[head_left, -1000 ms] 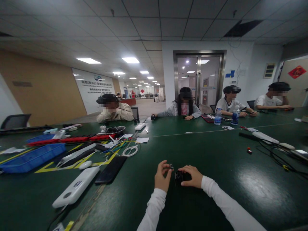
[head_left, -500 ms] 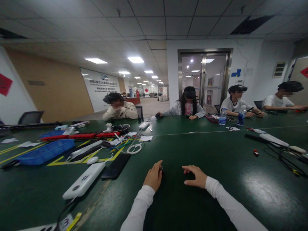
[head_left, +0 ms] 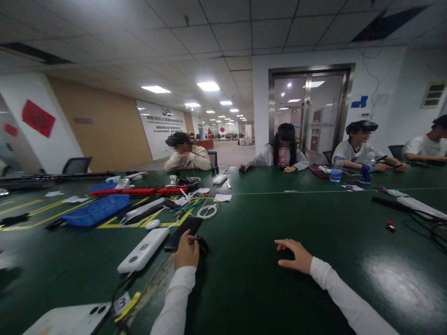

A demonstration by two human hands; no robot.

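Observation:
My left hand (head_left: 186, 252) is closed around a small black object (head_left: 201, 244), which sticks out past the fingertips on the right; its kind I cannot make out. Just behind that hand lies a flat black slab (head_left: 188, 227), partly covered by the fingers. To its left a long white device (head_left: 144, 250) with a cable rests on the green table (head_left: 244, 288). My right hand (head_left: 296, 256) hovers over or rests on the table, holding nothing, with thumb and forefinger apart.
Left of centre are a blue tray (head_left: 96, 211), a coiled white cable (head_left: 207, 212) and tangled wires. A white device (head_left: 70, 318) lies at the near left. Bottles (head_left: 336, 170), a small red object (head_left: 390, 227) and black cables (head_left: 433, 232) are at right. Several people sit across the table.
My left hand has moved left, towards the black slab, carrying the small black object. The view has turned slightly left. My right hand keeps its open pose.

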